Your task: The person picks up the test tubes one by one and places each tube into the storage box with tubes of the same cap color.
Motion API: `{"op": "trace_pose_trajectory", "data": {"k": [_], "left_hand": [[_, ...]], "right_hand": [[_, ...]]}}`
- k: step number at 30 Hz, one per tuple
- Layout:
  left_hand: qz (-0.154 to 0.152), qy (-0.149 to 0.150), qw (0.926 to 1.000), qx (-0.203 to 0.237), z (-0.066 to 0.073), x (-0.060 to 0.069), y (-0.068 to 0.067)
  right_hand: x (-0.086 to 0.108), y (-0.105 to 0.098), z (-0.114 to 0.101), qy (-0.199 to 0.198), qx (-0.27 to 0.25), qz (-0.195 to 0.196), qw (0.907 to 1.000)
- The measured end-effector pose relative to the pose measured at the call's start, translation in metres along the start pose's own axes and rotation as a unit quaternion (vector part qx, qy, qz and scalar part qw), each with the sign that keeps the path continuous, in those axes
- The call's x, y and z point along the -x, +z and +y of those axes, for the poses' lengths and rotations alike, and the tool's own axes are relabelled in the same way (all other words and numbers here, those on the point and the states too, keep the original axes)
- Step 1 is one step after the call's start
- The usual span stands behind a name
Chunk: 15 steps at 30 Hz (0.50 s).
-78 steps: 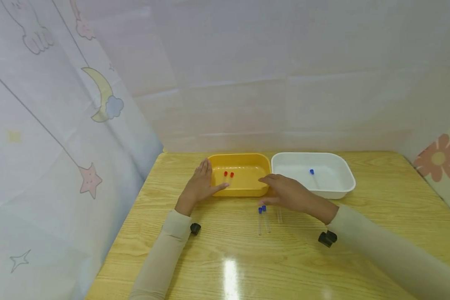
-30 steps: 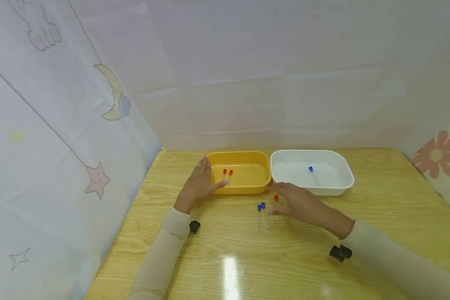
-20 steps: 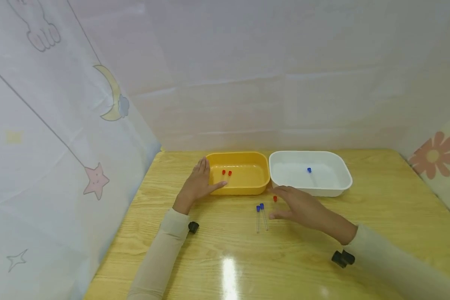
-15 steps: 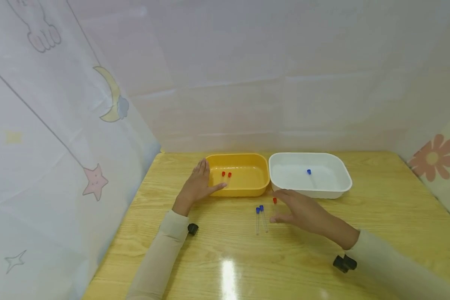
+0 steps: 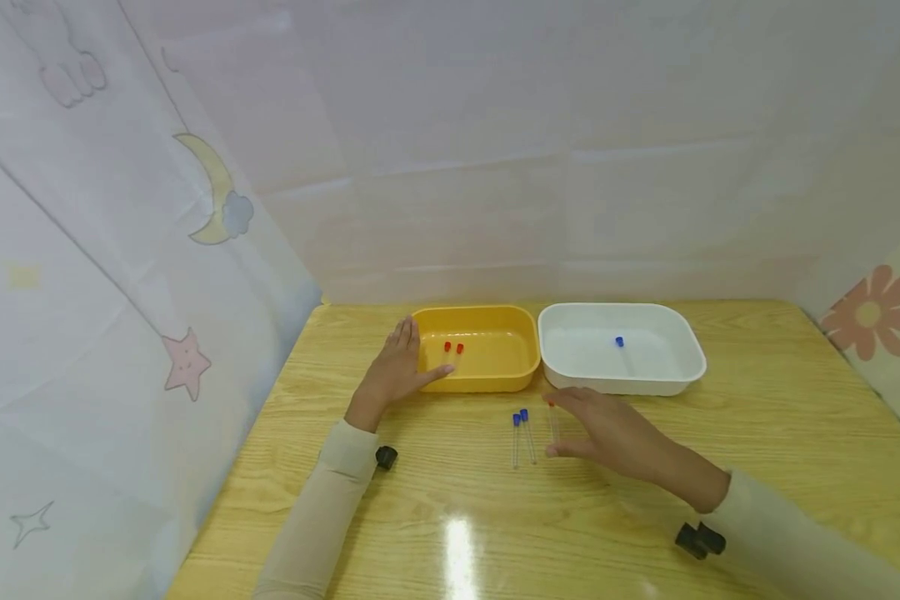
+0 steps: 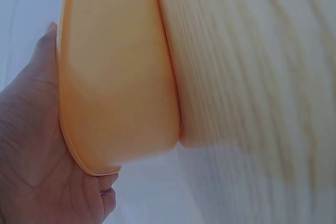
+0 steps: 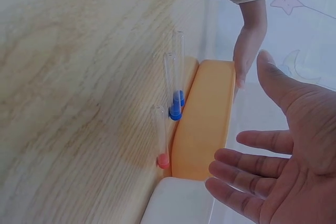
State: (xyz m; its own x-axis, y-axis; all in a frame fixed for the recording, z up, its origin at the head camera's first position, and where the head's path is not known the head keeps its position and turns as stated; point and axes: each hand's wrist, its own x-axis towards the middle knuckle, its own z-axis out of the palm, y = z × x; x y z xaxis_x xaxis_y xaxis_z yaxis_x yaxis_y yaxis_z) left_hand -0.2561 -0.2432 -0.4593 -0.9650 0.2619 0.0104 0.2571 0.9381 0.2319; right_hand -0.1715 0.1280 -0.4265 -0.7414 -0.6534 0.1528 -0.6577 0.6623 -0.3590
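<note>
My left hand (image 5: 396, 370) rests against the left end of the yellow tray (image 5: 495, 385), its fingers straight along the side and its thumb over the front rim. Two red-capped tubes (image 5: 460, 348) lie in that tray. My right hand (image 5: 607, 433) hovers with spread fingers over a clear red-capped tube (image 5: 554, 425), apart from it in the right wrist view. Just left of it lie two blue-capped tubes (image 5: 525, 415) on the table. The white tray (image 5: 622, 387) holds one blue-capped tube (image 5: 620, 342).
The wooden table (image 5: 390, 517) carries both trays side by side near its back edge. A pale curtain (image 5: 450, 167) hangs behind, and a printed curtain (image 5: 120, 333) hangs at the left. Black wrist cameras (image 5: 700, 541) sit on both sleeves.
My right hand has moved right and toward me, and the red-capped tube under it has come into view. The left hand and the trays stay in place.
</note>
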Motion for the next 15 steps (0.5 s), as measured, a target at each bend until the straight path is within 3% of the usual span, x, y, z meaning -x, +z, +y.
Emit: {"op": "trace_pose_trajectory", "data": {"k": [15], "left_hand": [[0.001, -0.001, 1.0000, 0.001, 0.0023, 0.0015, -0.0020]], "right_hand": [[0.0100, 0.0073, 0.0017, -0.011, 0.002, 0.019, 0.9998]]}}
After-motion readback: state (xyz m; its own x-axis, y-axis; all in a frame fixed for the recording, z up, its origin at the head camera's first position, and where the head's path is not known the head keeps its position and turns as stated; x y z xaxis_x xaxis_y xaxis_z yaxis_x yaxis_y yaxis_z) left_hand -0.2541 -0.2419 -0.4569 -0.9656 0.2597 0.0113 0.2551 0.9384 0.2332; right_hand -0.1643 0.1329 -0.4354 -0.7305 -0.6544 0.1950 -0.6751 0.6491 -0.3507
